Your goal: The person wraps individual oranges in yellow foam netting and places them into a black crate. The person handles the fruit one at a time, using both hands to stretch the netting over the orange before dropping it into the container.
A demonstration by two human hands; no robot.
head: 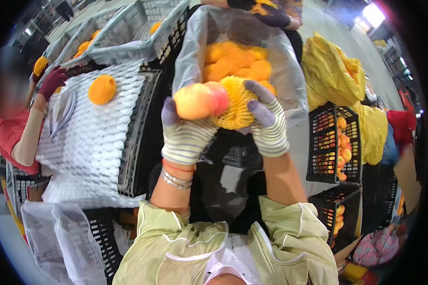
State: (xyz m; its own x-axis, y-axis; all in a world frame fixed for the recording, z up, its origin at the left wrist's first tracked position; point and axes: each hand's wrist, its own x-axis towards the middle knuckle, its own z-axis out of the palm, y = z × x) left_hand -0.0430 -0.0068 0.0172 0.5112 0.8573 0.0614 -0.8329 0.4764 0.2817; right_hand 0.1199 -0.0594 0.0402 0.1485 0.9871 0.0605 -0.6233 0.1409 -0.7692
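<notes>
Both my hands wear striped knit gloves with purple fingertips. My left hand [187, 131] holds a yellow-red fruit [197, 101], perhaps a peach or an apple. My right hand [270, 121] grips a yellow foam net sleeve [235, 103], which touches the fruit's right end and bulges out between the two hands; whether something is inside it I cannot tell. Just beyond my hands, several orange net-covered fruits [232, 58] lie in a crate lined with clear plastic film [292, 78]. On white foam padding [92, 142] to the left rests one fruit in an orange net sleeve [102, 89].
Film-lined crates [128, 53] stand at the upper left. A co-worker's gloved hand [53, 80] is by the padding; another's gloved hands [274, 16] are beyond the lined crate. At right are black crates of fruit [333, 142] and yellow plastic bags [330, 71].
</notes>
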